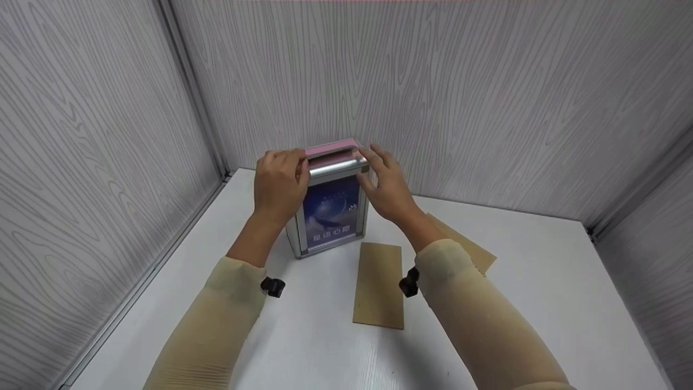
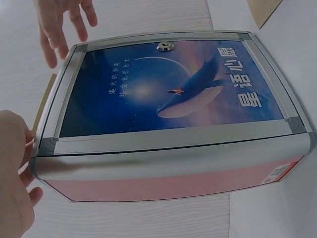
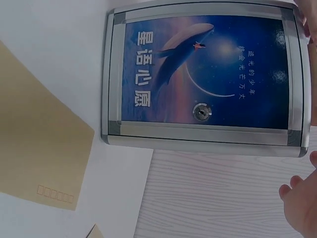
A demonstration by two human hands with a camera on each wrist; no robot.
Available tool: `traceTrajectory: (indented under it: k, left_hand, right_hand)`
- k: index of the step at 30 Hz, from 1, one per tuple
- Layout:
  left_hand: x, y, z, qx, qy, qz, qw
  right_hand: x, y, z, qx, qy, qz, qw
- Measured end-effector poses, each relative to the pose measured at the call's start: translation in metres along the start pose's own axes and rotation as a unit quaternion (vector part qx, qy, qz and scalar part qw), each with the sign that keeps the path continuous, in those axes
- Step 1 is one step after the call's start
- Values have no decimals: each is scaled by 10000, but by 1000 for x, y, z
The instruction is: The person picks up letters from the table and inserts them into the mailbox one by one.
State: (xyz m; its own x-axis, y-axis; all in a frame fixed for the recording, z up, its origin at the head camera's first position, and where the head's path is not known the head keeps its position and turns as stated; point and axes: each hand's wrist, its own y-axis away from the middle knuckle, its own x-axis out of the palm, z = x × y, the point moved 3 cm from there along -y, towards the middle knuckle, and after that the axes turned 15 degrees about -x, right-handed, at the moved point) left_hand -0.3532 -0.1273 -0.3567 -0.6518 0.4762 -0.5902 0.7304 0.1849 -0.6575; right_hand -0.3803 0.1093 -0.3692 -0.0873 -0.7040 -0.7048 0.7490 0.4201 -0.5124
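Observation:
A metal-framed box with a whale picture on its front stands upright, its top pink. Its lock shows in both wrist views. Along the box's top, a tan envelope shows only as a thin strip above the edge. At the top left corner, my left hand pinches the end of this strip, thumb in front; the grip itself is partly hidden. My right hand hovers at the top right corner with fingers spread, and holds nothing. In the right wrist view it appears apart from the box.
A second tan envelope lies on the white table in front of the box. Another envelope lies to the right, partly behind my right forearm. Grey wood-grain panels stand at the back and both sides.

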Motion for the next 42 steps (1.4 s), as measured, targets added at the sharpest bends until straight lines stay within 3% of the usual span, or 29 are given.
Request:
traceTrajectory:
  k: [10, 13, 20, 23, 29, 35, 39, 42]
  left_hand:
    - [2, 6, 4, -395, 270, 128, 9988]
    - [5, 17, 6, -490, 518, 58, 9974]
    - [6, 48, 3, -558, 1288, -504, 9888]
    - [8, 60, -2, -590, 1537, -443, 9854]
    - [18, 88, -10, -832, 1855, 284, 9787]
    - [38, 120, -13, -1078, 1262, 1685, 9716]
    - [53, 140, -4, -1396, 1254, 2536, 9489]
    - [62, 150, 3, -1728, 1585, 3073, 9223]
  right_hand:
    - [-10, 11, -21, 111, -141, 41, 9998]
    - [-15, 17, -29, 128, -205, 24, 9997]
    - [-19, 37, -53, 506, -733, -123, 9959]
    - [-17, 49, -67, 657, -906, -174, 9936]
    - [-5, 76, -91, 1035, -1426, -301, 9839]
    - [13, 105, -112, 1459, -1929, -447, 9693]
    - [24, 123, -125, 1754, -2045, -396, 9622]
    - [30, 134, -134, 1894, -2007, -285, 9608]
